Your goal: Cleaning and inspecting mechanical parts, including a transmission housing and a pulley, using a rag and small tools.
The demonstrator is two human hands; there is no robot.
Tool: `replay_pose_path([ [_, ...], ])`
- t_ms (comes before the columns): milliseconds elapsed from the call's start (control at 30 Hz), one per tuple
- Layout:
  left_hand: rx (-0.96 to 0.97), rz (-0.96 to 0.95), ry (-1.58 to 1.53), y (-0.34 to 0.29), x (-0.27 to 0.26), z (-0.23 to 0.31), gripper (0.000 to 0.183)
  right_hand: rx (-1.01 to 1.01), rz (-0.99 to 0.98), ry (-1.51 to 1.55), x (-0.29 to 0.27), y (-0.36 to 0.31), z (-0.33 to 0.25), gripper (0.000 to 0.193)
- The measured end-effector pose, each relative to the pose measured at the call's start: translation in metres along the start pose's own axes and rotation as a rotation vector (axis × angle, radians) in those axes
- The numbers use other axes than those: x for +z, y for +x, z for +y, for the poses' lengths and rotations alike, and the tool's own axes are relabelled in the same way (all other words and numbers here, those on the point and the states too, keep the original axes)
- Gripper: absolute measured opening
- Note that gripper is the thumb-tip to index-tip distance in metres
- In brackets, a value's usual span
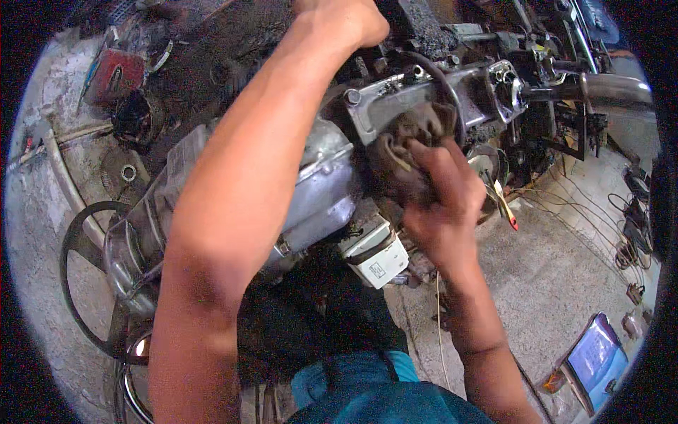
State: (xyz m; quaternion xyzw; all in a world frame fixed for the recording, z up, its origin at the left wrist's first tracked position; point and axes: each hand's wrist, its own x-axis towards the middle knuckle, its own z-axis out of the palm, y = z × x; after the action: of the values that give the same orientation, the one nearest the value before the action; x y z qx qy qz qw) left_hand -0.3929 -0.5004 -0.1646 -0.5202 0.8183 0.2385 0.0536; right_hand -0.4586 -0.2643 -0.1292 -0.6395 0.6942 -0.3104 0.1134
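Note:
My right hand [448,187] is closed around a dirty brown rag [417,127], which it presses against the grimy side of an engine-like metal assembly. Motion blurs the fingers a little. Just behind the rag runs a grey metal bracket [364,116] with a bolt at its corner. A dark curved hose [452,95] passes beside the rag. Stretched across the silvery metal casing [321,194], my left arm reaches to the far side, where my left hand [353,21] meets the picture's top edge. Its fingers are out of sight.
Below the casing is a white box [381,265] with a dark strap. A black ring like a steering wheel [67,283] stands at left. A paintbrush [505,208] with a red-tipped handle hangs near the right-hand parts. Loose cables [625,251] and a blue packet [597,360] lie at right.

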Motion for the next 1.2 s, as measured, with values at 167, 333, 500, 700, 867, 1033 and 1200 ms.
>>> replay_pose_path([
  [167, 0.0, -0.01, -0.031, -0.002, 0.004, 0.003, 0.043, -0.182, -0.082, -0.132, 0.012, 0.042, -0.012, 0.03],
  [333, -0.037, 0.026, -0.032, -0.002, 0.007, -0.007, 0.041, -0.179, -0.193, -0.088, 0.004, 0.017, -0.017, 0.029],
  [500, 0.018, -0.028, -0.023, 0.005, 0.004, -0.001, 0.041, -0.325, -0.052, -0.222, 0.021, 0.069, -0.011, 0.023],
  [700, -0.016, -0.017, 0.003, 0.001, 0.007, -0.007, 0.048, -0.164, -0.11, -0.222, -0.019, -0.02, 0.023, 0.04],
  [867, 0.011, 0.008, -0.015, -0.004, 0.008, -0.003, 0.054, -0.07, 0.105, -0.191, -0.041, 0.007, 0.017, 0.041],
  [1033, 0.014, 0.047, -0.017, -0.001, 0.01, -0.01, 0.054, -0.081, 0.093, -0.391, -0.004, 0.026, 0.013, 0.058],
  [1200, -0.054, 0.008, -0.025, -0.003, 0.007, -0.005, 0.047, 0.126, -0.025, -0.233, -0.031, -0.033, 0.025, 0.054],
])
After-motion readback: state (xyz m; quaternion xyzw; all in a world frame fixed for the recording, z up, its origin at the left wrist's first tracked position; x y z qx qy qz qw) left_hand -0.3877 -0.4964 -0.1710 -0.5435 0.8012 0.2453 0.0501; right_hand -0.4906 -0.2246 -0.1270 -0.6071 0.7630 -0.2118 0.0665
